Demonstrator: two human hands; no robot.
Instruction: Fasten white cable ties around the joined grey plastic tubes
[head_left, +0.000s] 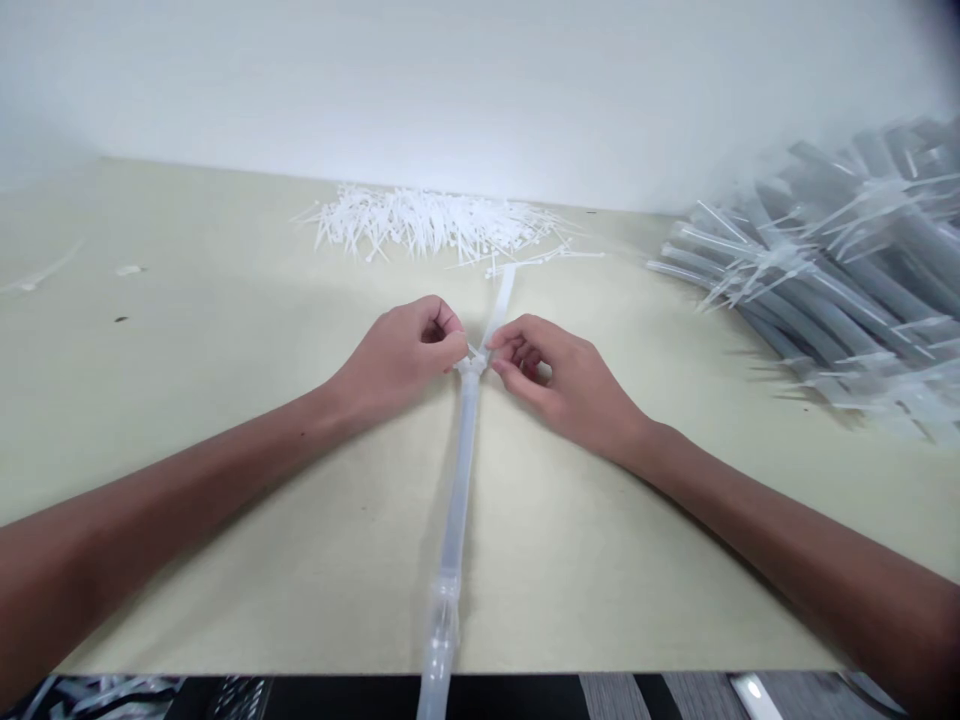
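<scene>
Seen from above, a **left hand** (397,360) and a **right hand** (562,385) rest at centre frame, fingers curled in a narrow pinch, both gripping a **white nylon cable tie** (498,308) at its small head. The tie sits around the upper end of a **long translucent plastic tube** (459,480), which lies straight on the surface and runs to the bottom edge of the frame; the tie's flat tail points up and away from the hands. A **pale beige-green tabletop** (600,560) lies beneath. At upper centre is a **loose heap of white cable ties** (427,225); at right, a **stack of grey tubes bound with white ties** (825,270).
</scene>
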